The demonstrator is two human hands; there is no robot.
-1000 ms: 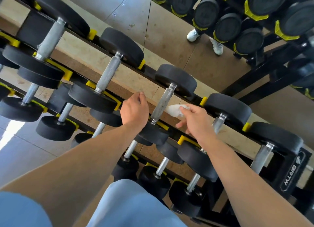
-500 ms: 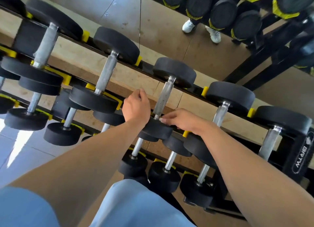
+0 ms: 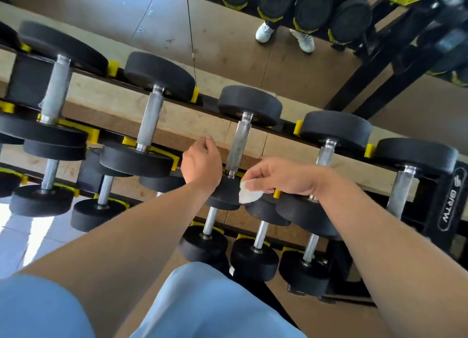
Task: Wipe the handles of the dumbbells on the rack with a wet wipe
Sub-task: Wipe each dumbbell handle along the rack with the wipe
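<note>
A black rack (image 3: 450,201) with yellow cradles holds several black dumbbells with silver handles on three tiers. The top-tier dumbbell in the middle has its handle (image 3: 238,145) bare between my hands. My right hand (image 3: 281,175) pinches a small white wet wipe (image 3: 247,194) over that dumbbell's near head (image 3: 222,193), just right of the handle's lower end. My left hand (image 3: 201,164) hangs loosely curled left of the same handle, holding nothing; whether it touches the near head is unclear.
Other top-tier handles stand to the left (image 3: 150,121) and right (image 3: 324,155). A mirror behind the rack reflects white shoes (image 3: 264,32) and more dumbbells (image 3: 312,7). My light blue shorts (image 3: 202,304) fill the bottom of the view.
My right hand slid down from beside the handle to its lower end and now holds the wipe over the near head. My left hand stayed beside the handle.
</note>
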